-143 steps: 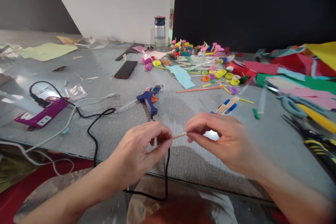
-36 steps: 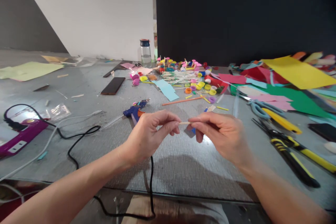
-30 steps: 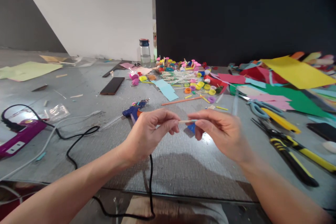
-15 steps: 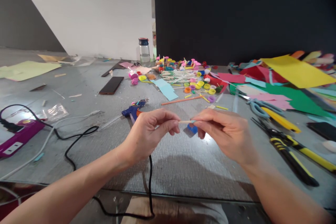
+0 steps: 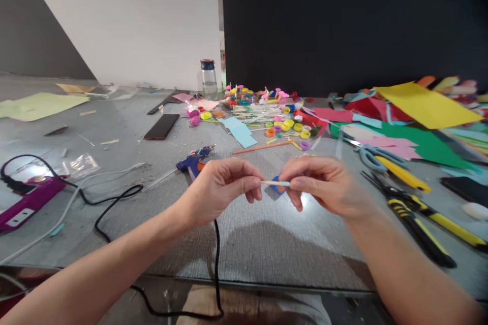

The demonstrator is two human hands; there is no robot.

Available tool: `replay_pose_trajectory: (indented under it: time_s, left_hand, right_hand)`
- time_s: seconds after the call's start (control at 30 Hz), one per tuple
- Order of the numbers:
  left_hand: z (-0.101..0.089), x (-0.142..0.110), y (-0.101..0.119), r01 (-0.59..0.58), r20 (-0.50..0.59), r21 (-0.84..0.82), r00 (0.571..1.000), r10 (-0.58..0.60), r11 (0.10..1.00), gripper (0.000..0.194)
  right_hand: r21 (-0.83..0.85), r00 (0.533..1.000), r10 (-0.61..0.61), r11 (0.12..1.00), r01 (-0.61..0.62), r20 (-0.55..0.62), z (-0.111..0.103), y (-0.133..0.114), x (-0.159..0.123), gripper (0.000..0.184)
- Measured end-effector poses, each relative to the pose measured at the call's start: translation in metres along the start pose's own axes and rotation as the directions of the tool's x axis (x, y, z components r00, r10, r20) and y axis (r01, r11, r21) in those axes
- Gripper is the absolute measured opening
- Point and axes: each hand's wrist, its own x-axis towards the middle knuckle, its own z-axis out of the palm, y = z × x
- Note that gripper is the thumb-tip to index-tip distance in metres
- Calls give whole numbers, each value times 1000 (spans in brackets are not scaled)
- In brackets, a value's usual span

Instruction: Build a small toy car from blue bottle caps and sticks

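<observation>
Between my two hands, above the table, is a thin wooden stick (image 5: 271, 183) held level, with a light blue covering on its right end. My left hand (image 5: 224, 188) pinches the bare end between thumb and fingers. The thumb and forefinger of my right hand (image 5: 324, 183) are closed at the blue end, hiding its very tip. Behind the stick, partly covered by it, lies a small blue object (image 5: 277, 189). A blue glue gun (image 5: 188, 163) rests just beyond my left hand.
Scissors (image 5: 375, 157), a yellow cutter (image 5: 407, 175) and black-yellow pliers (image 5: 415, 228) lie at right. Colourful paper rings (image 5: 290, 124) and coloured sheets (image 5: 427, 104) spread behind. A black cord (image 5: 217, 254) hangs over the front edge; a purple power strip (image 5: 32, 200) sits left.
My right hand has slid slightly rightward along the stick, so more of its light blue end shows. My left hand keeps its pinch in nearly the same place.
</observation>
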Motion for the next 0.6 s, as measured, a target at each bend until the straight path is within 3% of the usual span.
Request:
replay_pose_trajectory:
  time_s: [0.2, 0.6]
  left_hand:
    - [3, -2, 1, 24, 31, 1, 999, -24, 1000, 9]
    - [2, -2, 11, 28, 31, 63, 999, -30, 998, 9]
  right_hand:
    - [90, 995, 41, 995, -49, 86, 0, 2, 0, 7]
    - [4, 996, 71, 997, -72, 44, 5, -3, -4, 12]
